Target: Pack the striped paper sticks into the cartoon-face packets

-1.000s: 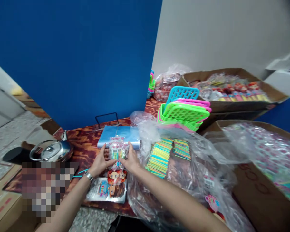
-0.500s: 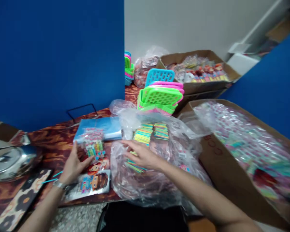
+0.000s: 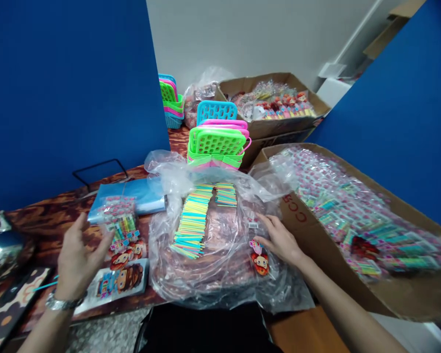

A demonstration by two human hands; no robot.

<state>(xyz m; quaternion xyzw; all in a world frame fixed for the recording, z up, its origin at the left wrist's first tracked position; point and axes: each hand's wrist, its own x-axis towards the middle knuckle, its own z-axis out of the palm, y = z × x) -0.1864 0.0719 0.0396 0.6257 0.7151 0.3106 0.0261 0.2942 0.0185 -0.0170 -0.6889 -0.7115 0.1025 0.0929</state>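
Observation:
My left hand (image 3: 77,260) is open beside small clear packets of coloured sticks (image 3: 123,223), with nothing in its grasp. Just below them lie cartoon-head cutouts (image 3: 127,255) and a clear packet with a cartoon figure (image 3: 123,282). On the right, my right hand (image 3: 281,240) has its fingers stretched out over a clear plastic bag (image 3: 213,284), next to a red-haired cartoon cutout (image 3: 260,262) and a barcode label (image 3: 253,223). A long row of yellow, blue and green thin sticks (image 3: 193,218) and a shorter bundle (image 3: 225,194) rest on the bag.
Behind the bag stand stacked green, pink and blue baskets (image 3: 216,142). An open carton of packets (image 3: 294,211) is at the right, another carton (image 3: 272,127) behind. A blue plastic sheet (image 3: 147,191), a metal kettle (image 3: 3,250) and a flower-patterned case (image 3: 11,304) lie left.
My right hand has moved right, off the sticks to beside the red-haired cutout. My left hand has drawn away from the packets, and the view has shifted right.

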